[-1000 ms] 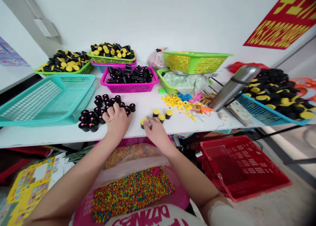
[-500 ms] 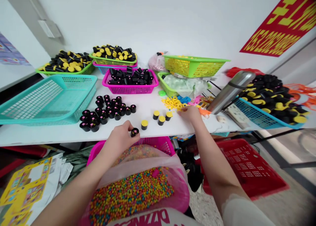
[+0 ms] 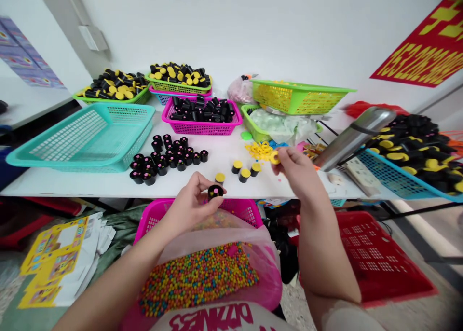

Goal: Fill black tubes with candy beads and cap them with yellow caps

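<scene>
Since the earlier frame, the right hand [image 3: 294, 169] had lifted off the heap of yellow rings [image 3: 257, 151], near the middle of the table. Its thumb and fingers were closed in a pinch on one yellow ring [image 3: 275, 158], just beside the heap. The left hand [image 3: 190, 208], at lower centre, gripped a black cylinder [image 3: 215, 192] with a pink-dotted end, over the table's front edge. Four yellow-capped cylinders [image 3: 244, 175] stood just beyond it on the white table [image 3: 217, 152]. A cluster of black cylinders [image 3: 162, 162] stood left of them, before a teal basket [image 3: 90, 138]. Below, coloured beads [image 3: 198, 280] filled a bag in a pink basket [image 3: 155, 220].
</scene>
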`<state>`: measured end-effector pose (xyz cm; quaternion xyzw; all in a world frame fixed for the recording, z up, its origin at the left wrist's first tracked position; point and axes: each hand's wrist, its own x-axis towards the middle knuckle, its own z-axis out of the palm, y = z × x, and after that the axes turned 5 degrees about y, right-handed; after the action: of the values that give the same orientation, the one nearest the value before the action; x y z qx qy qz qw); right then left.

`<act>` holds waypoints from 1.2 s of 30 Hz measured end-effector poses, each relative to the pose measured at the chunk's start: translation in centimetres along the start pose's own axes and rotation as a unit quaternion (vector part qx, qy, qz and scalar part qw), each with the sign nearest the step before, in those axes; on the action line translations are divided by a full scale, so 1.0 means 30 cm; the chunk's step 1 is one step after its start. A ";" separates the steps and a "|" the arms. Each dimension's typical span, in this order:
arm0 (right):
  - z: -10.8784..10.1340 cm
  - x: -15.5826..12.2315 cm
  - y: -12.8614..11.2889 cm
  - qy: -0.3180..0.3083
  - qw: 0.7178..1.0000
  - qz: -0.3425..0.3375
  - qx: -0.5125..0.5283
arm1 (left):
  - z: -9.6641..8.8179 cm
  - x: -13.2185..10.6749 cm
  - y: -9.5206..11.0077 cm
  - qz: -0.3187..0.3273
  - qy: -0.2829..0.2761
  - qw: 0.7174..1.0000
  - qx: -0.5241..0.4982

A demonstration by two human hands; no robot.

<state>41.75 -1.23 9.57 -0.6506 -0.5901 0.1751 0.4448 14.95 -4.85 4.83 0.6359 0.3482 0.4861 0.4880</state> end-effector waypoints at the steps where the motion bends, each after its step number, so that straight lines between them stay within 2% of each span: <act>1: 0.026 -0.049 -0.049 -0.060 0.993 -0.026 0.096 | 0.003 -0.004 -0.007 0.016 0.004 1.000 -0.006; 3: 0.088 -0.136 -0.134 -0.198 0.964 -0.077 0.163 | 0.000 -0.012 -0.021 0.053 0.007 0.999 0.001; 4: 0.120 -0.170 -0.165 -0.216 0.955 -0.109 0.170 | -0.005 -0.017 -0.028 0.074 0.004 0.997 0.014; 5: 0.152 -0.198 -0.187 -0.210 0.953 -0.139 0.168 | -0.013 -0.024 -0.035 0.092 -0.003 0.995 0.031; 7: 0.210 -0.235 -0.208 -0.155 0.957 -0.184 0.160 | -0.033 -0.040 -0.050 0.118 -0.020 0.991 0.067; 9: 0.255 -0.256 -0.209 -0.116 0.959 -0.206 0.157 | -0.053 -0.061 -0.068 0.118 -0.030 0.988 0.092; 14: 0.314 -0.285 -0.209 -0.080 0.959 -0.207 0.175 | -0.082 -0.097 -0.114 0.054 -0.049 0.991 0.116; 16: 0.327 -0.285 -0.208 -0.084 0.961 -0.194 0.178 | -0.080 -0.101 -0.119 0.033 -0.035 0.993 0.105; 18: 0.340 -0.279 -0.196 -0.087 0.962 -0.186 0.182 | -0.072 -0.100 -0.114 -0.015 -0.006 0.998 0.059; 20: 0.351 -0.268 -0.170 -0.080 0.955 -0.215 0.190 | -0.059 -0.095 -0.104 -0.088 0.025 0.995 -0.026; 22: 0.359 -0.256 -0.137 -0.094 0.929 -0.297 0.197 | -0.044 -0.086 -0.089 -0.139 0.044 0.984 -0.099; 25: 0.364 -0.247 -0.091 -0.157 0.879 -0.414 0.176 | -0.014 -0.068 -0.058 -0.171 0.083 0.962 -0.198; 27: 0.367 -0.251 -0.073 -0.181 0.873 -0.424 0.157 | 0.008 -0.058 -0.034 -0.206 0.113 0.932 -0.276; 29: 0.373 -0.262 -0.065 -0.173 0.885 -0.402 0.159 | 0.027 -0.052 -0.015 -0.243 0.124 0.904 -0.329; 31: 0.377 -0.275 -0.067 -0.143 0.891 -0.390 0.183 | 0.040 -0.052 -0.005 -0.268 0.128 0.877 -0.377; 34: 0.380 -0.287 -0.074 -0.096 0.883 -0.410 0.208 | 0.048 -0.058 -0.005 -0.295 0.115 0.839 -0.443; 36: 0.381 -0.288 -0.073 -0.074 0.881 -0.416 0.214 | 0.048 -0.059 -0.007 -0.301 0.094 0.830 -0.459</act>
<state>29.71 -5.16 2.51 -0.2200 -0.7858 0.1436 0.5600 15.83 -6.82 4.06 0.1532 0.3033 0.4766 0.8108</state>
